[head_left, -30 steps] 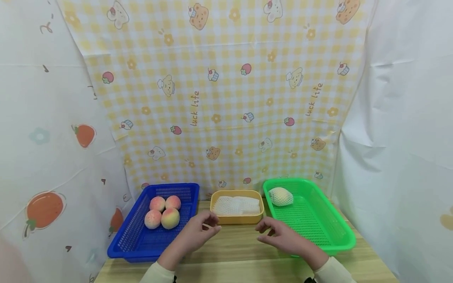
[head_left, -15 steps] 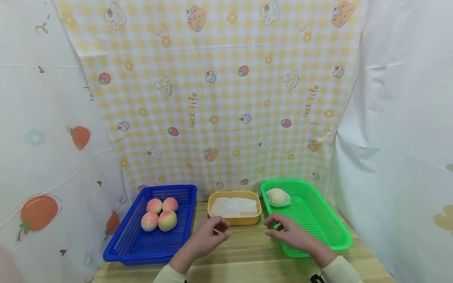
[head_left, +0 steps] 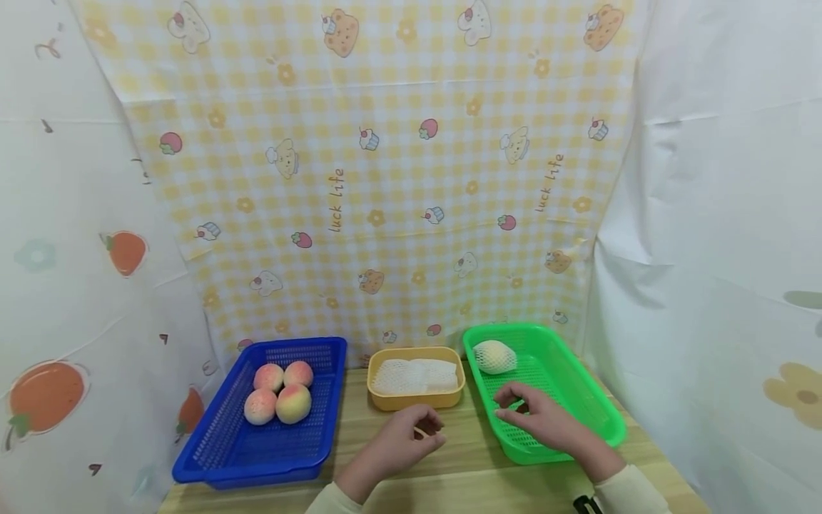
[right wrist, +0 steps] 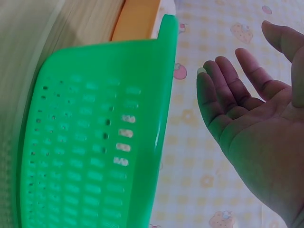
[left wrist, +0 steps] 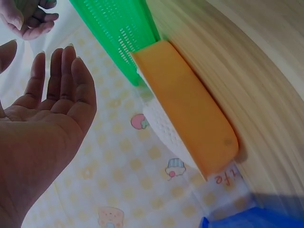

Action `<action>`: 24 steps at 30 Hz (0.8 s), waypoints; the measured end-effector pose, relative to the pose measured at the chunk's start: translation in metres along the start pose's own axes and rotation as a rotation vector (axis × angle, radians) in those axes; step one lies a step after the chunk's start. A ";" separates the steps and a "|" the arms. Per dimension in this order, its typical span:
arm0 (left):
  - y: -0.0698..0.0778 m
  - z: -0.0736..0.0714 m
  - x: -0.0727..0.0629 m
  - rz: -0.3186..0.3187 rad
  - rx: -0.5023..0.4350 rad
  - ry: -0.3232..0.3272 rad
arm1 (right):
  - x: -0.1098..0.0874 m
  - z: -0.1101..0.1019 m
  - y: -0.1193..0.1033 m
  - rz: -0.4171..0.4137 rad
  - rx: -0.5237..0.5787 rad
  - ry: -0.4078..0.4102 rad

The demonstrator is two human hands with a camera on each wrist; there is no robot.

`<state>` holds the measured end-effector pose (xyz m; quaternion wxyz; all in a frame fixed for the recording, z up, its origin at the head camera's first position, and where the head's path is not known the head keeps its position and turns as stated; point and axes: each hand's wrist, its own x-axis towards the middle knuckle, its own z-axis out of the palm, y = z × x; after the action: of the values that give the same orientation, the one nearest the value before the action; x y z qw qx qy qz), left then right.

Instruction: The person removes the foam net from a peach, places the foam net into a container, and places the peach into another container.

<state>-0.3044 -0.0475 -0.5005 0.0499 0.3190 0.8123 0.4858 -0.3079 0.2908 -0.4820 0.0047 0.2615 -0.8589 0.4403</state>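
Note:
My left hand hovers in front of the small yellow-orange box, fingers loosely bent around nothing. White foam net sleeves lie inside that box. Over the left rim of the green basket hangs my right hand, its fingers relaxed and holding nothing. A pale round fruit in a white foam net sits in the basket's back left corner. Several pink and yellow peaches rest together in the blue basket at the left. Both wrist views show bare palms with fingers apart.
The wooden table carries the two baskets with the small box between them. A yellow checked cloth hangs right behind them. White sheets close off both sides.
Both hands have shifted to the right relative to the baskets, the right hand now over the green basket's rim. The head view has turned slightly right. The fruit and sleeves stay in place.

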 end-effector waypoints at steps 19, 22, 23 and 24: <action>-0.001 0.006 0.001 -0.007 -0.023 -0.010 | 0.050 -0.033 0.013 0.046 -0.239 -0.001; -0.003 0.007 -0.001 -0.014 -0.029 -0.009 | 0.065 -0.037 0.021 0.074 -0.294 -0.013; -0.004 0.006 -0.002 -0.013 -0.026 -0.005 | 0.070 -0.039 0.023 0.091 -0.310 -0.012; -0.005 0.006 -0.001 -0.008 -0.022 0.002 | 0.076 -0.041 0.025 0.102 -0.331 -0.011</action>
<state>-0.3036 -0.0458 -0.5083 0.0545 0.3148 0.8080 0.4949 -0.3938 0.3004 -0.4580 0.0206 0.2156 -0.9319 0.2909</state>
